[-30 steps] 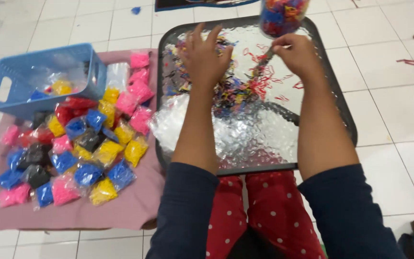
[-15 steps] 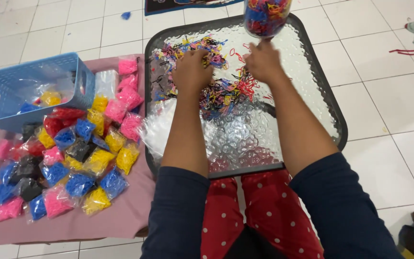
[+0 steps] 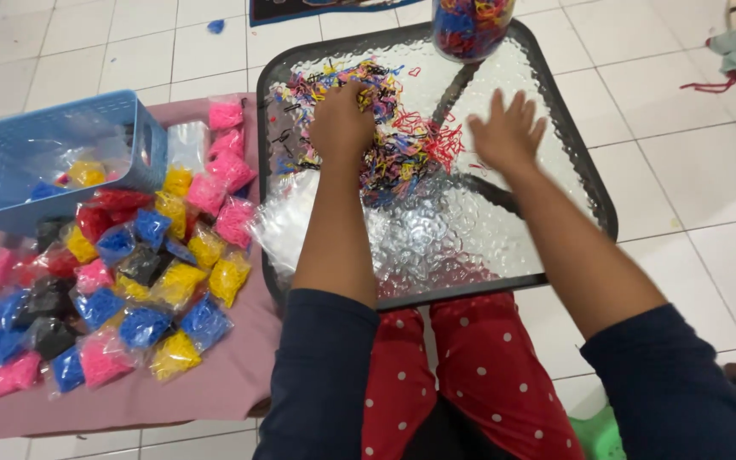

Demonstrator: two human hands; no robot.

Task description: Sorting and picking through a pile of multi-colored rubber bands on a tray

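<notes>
Centrally, on the desk (image 3: 555, 162), a low square table with a dark rim and dimpled glass top: loose heap of small elastic bands (image 3: 385, 136), mixed black, red, blue, yellow and pink, spread from the far-left corner toward the middle.

Left hand (image 3: 341, 123): knuckles up, fingers curled down into the heap, clamped on a tuft of bands. Right hand (image 3: 506, 135): palm down, fingers spread apart, flat above bare glass just right of the heap, holding nothing.

Handling, by judgement: bands very light, soft, springy, prone to tangle and cling; best pinched in small bunches or raked together, not lifted singly.

Jar (image 3: 473, 25): clear, round, filled with bands, at the far edge.
Clear plastic bags (image 3: 287, 226): crinkled, glossy, at the left edge.
Filled packets (image 3: 142, 273): small, one colour each, heaped on a pink cloth (image 3: 215, 383) on the floor.
Basket (image 3: 48, 128): blue slotted plastic, beyond the packets.
</notes>
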